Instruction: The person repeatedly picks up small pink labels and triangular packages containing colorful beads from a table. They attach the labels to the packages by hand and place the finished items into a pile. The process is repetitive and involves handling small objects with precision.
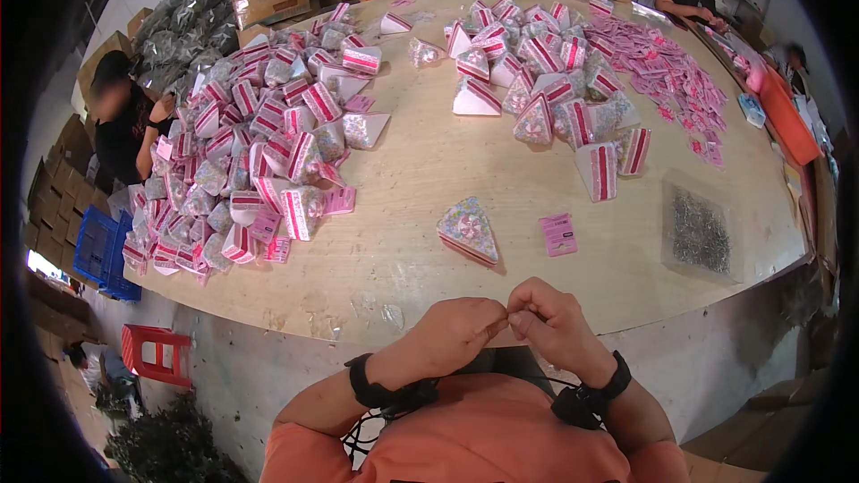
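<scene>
Close to my body, at the table's front edge, my left hand (pixel 458 331) and my right hand (pixel 557 322) meet fingertip to fingertip. Both are closed in a pinch; whatever lies between the fingers is too small or hidden to make out. Just beyond them a cake-slice-shaped piece (pixel 467 225), with a speckled top and a pink swirl, lies alone on the table (pixel 403 188). To its right is a flat pink card (pixel 558 235). Farther right stands a clear box (pixel 667 241) full of small metal pieces, apart from my hands.
A big heap of cake-slice pieces (pixel 259 143) covers the table's left side, another heap (pixel 546 63) the far right. Beside that spread many pink cards (pixel 667 72). Several people sit around the table. A red stool (pixel 159 353) and blue crate (pixel 103 255) stand left.
</scene>
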### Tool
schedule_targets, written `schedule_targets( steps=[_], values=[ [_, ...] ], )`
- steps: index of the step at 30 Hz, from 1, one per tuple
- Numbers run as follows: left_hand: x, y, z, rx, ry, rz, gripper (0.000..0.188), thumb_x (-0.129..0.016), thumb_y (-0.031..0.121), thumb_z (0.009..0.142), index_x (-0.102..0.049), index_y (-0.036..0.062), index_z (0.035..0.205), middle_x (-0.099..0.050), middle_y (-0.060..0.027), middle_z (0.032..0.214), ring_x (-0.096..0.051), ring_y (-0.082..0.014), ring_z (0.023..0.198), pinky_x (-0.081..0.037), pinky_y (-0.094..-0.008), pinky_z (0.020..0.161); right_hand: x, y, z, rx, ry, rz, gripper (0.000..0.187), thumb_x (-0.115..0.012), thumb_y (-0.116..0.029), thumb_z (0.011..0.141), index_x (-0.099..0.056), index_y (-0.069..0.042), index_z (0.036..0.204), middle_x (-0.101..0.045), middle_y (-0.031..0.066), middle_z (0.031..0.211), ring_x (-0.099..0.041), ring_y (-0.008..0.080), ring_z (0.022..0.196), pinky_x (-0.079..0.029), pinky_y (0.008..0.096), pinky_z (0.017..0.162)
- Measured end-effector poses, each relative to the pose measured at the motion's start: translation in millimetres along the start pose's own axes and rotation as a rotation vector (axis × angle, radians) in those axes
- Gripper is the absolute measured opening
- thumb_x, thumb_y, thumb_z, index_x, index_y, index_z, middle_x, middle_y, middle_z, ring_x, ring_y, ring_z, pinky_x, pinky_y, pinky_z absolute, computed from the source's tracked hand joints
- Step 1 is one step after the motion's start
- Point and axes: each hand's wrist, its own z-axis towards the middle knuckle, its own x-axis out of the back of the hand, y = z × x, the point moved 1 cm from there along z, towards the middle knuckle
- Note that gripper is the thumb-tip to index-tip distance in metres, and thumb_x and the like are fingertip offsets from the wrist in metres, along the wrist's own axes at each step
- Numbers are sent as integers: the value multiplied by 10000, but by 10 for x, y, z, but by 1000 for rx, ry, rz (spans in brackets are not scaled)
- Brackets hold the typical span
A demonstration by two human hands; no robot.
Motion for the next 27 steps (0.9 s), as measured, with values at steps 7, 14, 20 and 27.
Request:
schedule_targets(
  steps=[7,14,20,27],
  values=[
    [66,47,35,299,-94,-436,205,-451,184,898,-492,4,810,-509,-158,695,-484,-263,624,-414,-324,596,-11,-121,7,320,-23,-391,111,-561,-68,792,-510,-38,885,-571,105,730,-571,267,673,-448,335,564],
    [87,49,39,279,-72,-436,177,-449,153,893,-488,0,813,-506,-155,689,-469,-244,612,-410,-312,594,-14,-91,-29,533,70,-758,152,-598,-30,731,-520,-32,861,-532,102,712,-538,281,646,-433,366,530],
    [135,-7,52,372,-117,-473,163,-506,162,859,-501,5,816,-507,-136,672,-474,-240,599,-415,-304,589,-10,-77,-15,578,109,-812,147,-550,-25,719,-504,-48,857,-496,88,671,-528,254,616,-439,353,523],
    [572,-553,507,-36,328,159,484,-698,145,681,-485,42,1104,-527,-89,1082,-516,-204,961,-421,-294,820,68,-41,1,425,199,-610,126,-598,-77,762,-556,-22,867,-563,126,737,-548,296,651,-445,350,566]
  ],
)
